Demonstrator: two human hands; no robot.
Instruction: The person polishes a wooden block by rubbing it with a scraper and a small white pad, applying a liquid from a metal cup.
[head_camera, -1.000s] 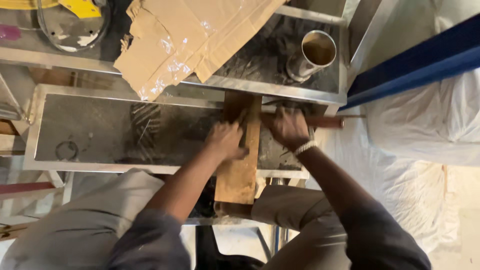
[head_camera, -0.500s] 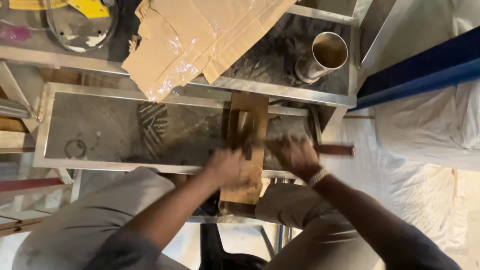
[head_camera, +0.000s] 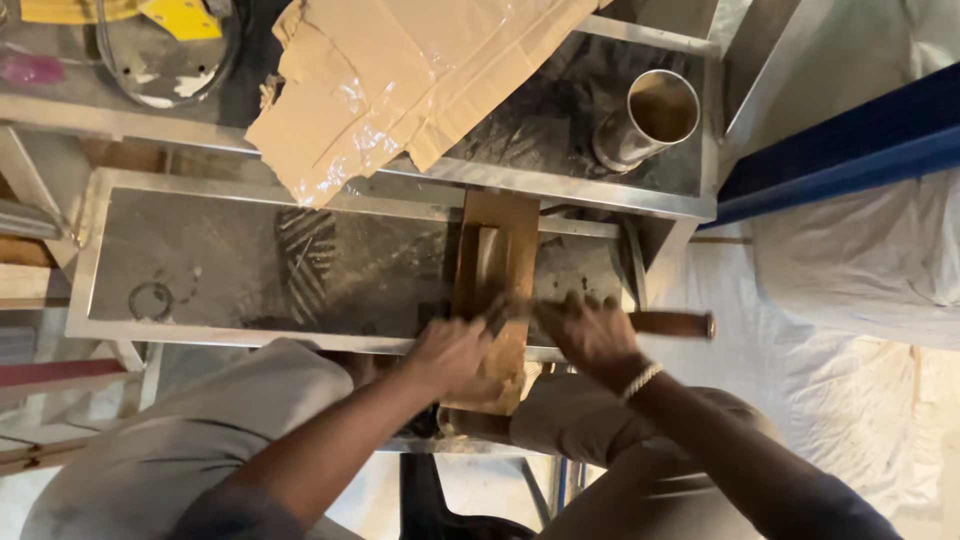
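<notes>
The wooden board (head_camera: 495, 290) serves as the landmark. It lies lengthwise across the dusty metal-framed tray (head_camera: 260, 270), its near end projecting over the tray's front rail toward the person. A raised strip runs along the board's middle.

The left hand (head_camera: 452, 355) rests on the near end of the board, fingers curled over its left edge and pressing down; it is closed on the board. The right hand (head_camera: 590, 335) sits just right of the board, fingers wrapped around a tool whose brown handle (head_camera: 672, 323) sticks out to the right, away from the board. The working end of the tool crosses the board's near half, but motion blur hides its shape. A light bracelet (head_camera: 640, 380) circles the right wrist.

Judged from this pose, the step in hand is working the board's surface: the left hand steadies it while the right hand drives the tool across it. The next move calls for firm downward pressure from the left hand so the board does not slide on the rail, and for a level stroke of the tool.

Beyond the board's far end stands a metal cup (head_camera: 650, 118), upright, on a second tray. A torn sheet of cardboard (head_camera: 400, 80) lies beyond and left of the board. A blue beam (head_camera: 850, 140) runs well to the right.
</notes>
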